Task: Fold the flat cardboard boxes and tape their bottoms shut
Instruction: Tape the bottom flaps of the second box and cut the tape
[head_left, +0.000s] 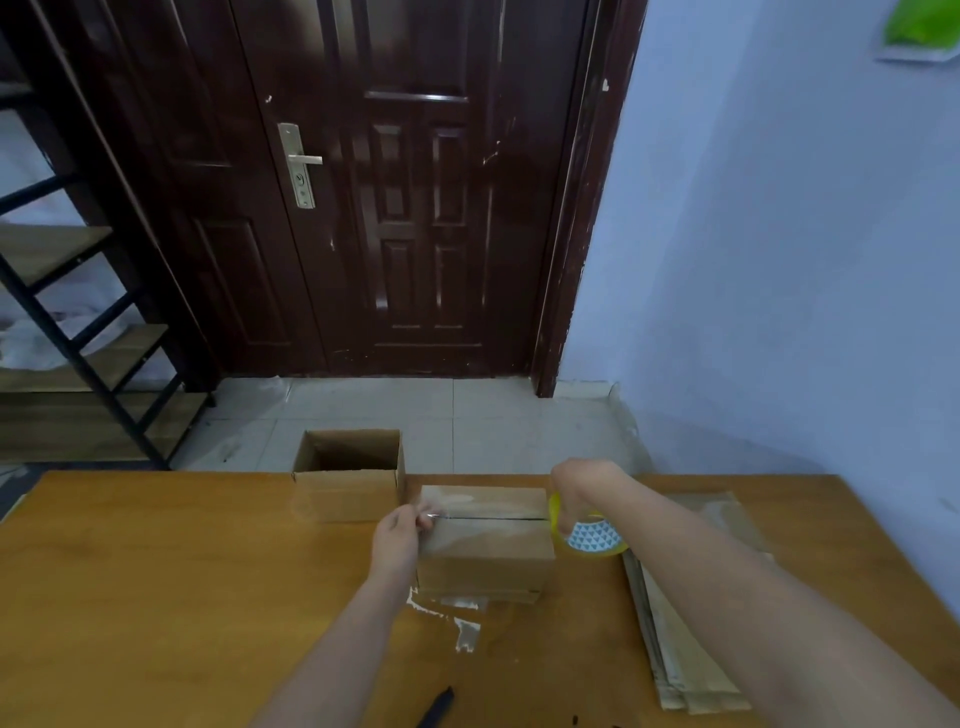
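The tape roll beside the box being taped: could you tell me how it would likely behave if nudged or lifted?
The tape roll is a ring, so it would probably roll if set on edge. It looks light, held up by the right hand alone. Its loose end may stick to the box.

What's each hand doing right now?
Left hand: closed, pinching the tape end at the box seam's left edge.
Right hand: closed on the tape roll.

Single head-worn view, facing forward and down, close over the table (wide-angle), door beyond
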